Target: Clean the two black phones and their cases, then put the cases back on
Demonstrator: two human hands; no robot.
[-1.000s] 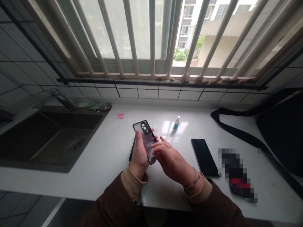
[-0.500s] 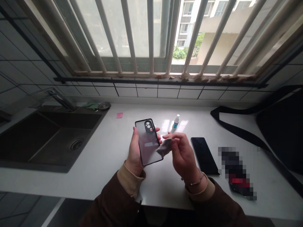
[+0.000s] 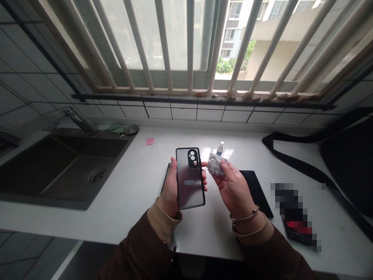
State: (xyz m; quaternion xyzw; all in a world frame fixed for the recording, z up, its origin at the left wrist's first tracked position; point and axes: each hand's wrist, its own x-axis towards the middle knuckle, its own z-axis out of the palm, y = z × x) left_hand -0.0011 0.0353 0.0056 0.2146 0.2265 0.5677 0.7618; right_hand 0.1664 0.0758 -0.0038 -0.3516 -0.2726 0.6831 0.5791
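Gripping translucent, dark-rimmed phone case (image 3: 190, 194): left hand (image 3: 169, 191); pinching folded grey cloth (image 3: 216, 165): right hand (image 3: 235, 190).

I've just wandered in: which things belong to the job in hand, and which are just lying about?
Likely for the job: phone case, in the left fingers; grey cloth, in the right fingers; perhaps white-capped bottle.

Seemingly lying about: pink note; green cloth by the sink.

Left hand (image 3: 169, 191) curls in an upright grip, right hand (image 3: 235, 190) pinches near it, both forearms (image 3: 142, 245) angling inward
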